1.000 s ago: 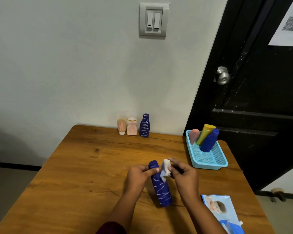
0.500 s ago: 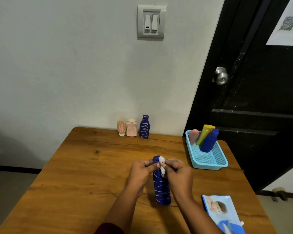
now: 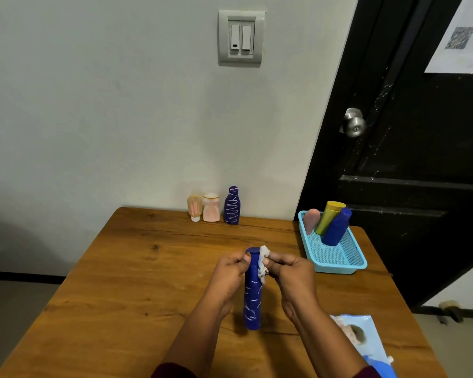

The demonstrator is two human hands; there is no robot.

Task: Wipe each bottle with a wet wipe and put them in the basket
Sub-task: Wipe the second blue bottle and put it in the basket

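The blue bottle point(image 3: 252, 290) now stands more upright; your left hand point(image 3: 228, 271) grips its neck, your right hand point(image 3: 290, 271) has bunched the wipe point(image 3: 263, 261) there, so wiping continues.

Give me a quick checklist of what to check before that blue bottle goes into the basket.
1. Bottle held firmly: the left hand grips the blue bottle near its top, with its base on the table. Ok.
2. Wipe in hand: the right hand presses the wet wipe against the bottle's neck. Ok.
3. Whole bottle wiped: only the top is being wiped now. Cannot tell.
4. Room in the basket: three bottles lean at its far end, near part bare. Ok.
5. Way to the basket: nothing stands between. Ok.
6. Bottles left: three stand by the wall. Not ok.
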